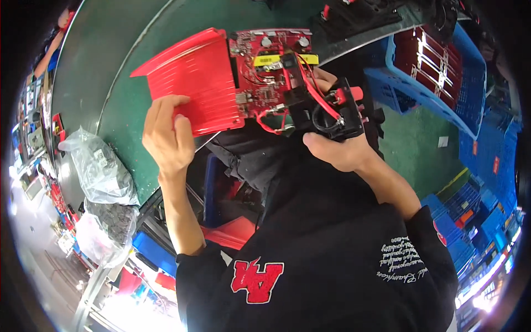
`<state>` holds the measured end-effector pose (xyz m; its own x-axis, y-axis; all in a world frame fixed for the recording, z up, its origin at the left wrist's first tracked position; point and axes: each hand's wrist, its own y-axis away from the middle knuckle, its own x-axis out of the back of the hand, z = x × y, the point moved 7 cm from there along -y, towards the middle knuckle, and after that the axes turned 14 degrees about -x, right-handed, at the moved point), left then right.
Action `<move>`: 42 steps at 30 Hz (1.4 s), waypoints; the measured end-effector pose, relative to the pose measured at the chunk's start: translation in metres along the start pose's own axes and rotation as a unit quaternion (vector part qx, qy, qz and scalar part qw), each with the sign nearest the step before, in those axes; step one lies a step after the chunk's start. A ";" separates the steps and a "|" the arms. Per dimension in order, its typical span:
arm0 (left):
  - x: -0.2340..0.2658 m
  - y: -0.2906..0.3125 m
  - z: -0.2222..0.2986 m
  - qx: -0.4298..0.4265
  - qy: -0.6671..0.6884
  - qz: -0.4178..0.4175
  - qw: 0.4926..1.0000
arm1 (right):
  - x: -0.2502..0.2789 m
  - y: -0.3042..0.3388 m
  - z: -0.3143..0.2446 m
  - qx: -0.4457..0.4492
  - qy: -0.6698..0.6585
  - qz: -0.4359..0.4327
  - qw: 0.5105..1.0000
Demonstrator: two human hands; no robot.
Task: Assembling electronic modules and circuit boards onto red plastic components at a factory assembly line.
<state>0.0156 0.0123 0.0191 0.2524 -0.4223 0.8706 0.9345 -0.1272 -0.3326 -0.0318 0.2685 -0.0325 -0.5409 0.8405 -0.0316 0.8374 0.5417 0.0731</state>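
Note:
At the near left edge of a red ribbed metal housing [193,80], my left hand [168,133] is closed with bent fingers and thumb against it. Beside the housing's right side is a red circuit board [265,83] with a yellow-labelled part and several wires. My right hand [337,149] grips a black plastic end panel [345,108] fitted with a red terminal. Thick red and black wires run from this panel toward the board. The thumb shows below the panel; some fingers are behind it.
The green-topped table [124,94] extends to the left, with clear plastic bags [99,166] of dark small parts at its edge. At the right stands a blue crate [437,72] holding red boards. More blue crates [470,216] are stacked lower right. Black parts [354,19] lie at the back.

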 end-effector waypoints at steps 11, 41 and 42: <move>-0.003 -0.001 0.002 -0.002 -0.017 0.020 1.000 | -0.008 0.001 -0.004 -0.006 0.050 0.048 0.998; -0.009 -0.003 0.002 0.008 -0.034 -0.042 0.999 | -0.009 -0.012 -0.028 -0.124 0.128 -0.029 0.983; -0.009 0.000 0.000 0.000 -0.042 -0.051 0.998 | -0.009 -0.014 -0.030 -0.122 0.119 -0.032 0.985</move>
<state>0.0131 0.0163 0.0119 0.1766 -0.3299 0.9274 0.9561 -0.1662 -0.2412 -0.0407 0.2527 -0.0036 -0.6189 0.7623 0.1895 0.7733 0.5489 0.3173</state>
